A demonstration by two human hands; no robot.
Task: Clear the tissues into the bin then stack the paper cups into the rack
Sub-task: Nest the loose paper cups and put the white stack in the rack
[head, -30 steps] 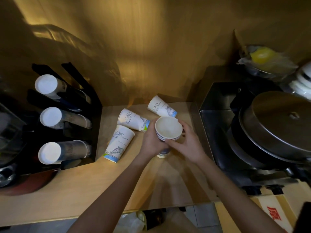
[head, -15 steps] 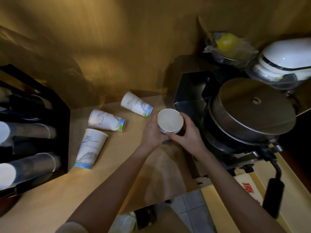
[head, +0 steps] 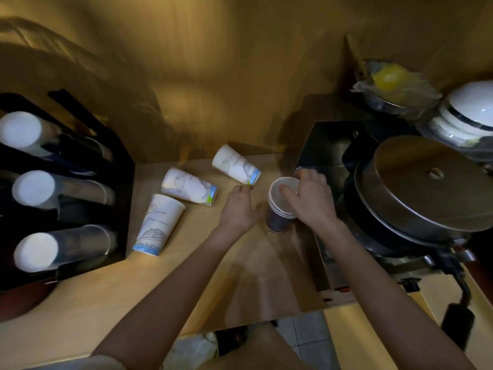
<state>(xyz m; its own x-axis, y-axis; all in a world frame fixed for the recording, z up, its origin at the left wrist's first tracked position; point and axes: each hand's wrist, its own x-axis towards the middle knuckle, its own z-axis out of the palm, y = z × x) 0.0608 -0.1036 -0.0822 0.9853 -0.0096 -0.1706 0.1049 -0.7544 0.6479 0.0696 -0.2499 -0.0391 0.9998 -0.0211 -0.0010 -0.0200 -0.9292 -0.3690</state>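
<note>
1. The wooden counter (head: 88,303) fills the middle and lower left of the frame, running back to a wood-panel wall.
2. A black cup rack (head: 121,180) stands at the left edge, with three horizontal sleeves of stacked cups whose white ends (head: 33,189) face outward.
3. On the right sits a metal appliance with a big round steel lid (head: 432,182); behind it, in the upper right, are a stack of white bowls (head: 466,113) and a plastic-wrapped dish holding something yellow (head: 389,78).
4. Three tall printed paper cups lie on their sides in the centre: one nearest the rack (head: 158,225), one beside it (head: 188,186), and one furthest back (head: 236,164).
5. A short nested stack of dark-sided cups (head: 280,209) stands upright just right of centre, close to the appliance.
6. The right hand (head: 310,198) holds that stack at the rim, thumb inside the top cup and fingers curled over the far edge.
7. The left hand (head: 240,206) is loosely open, holding nothing, its fingertips touching the base end of the furthest cup.
</note>
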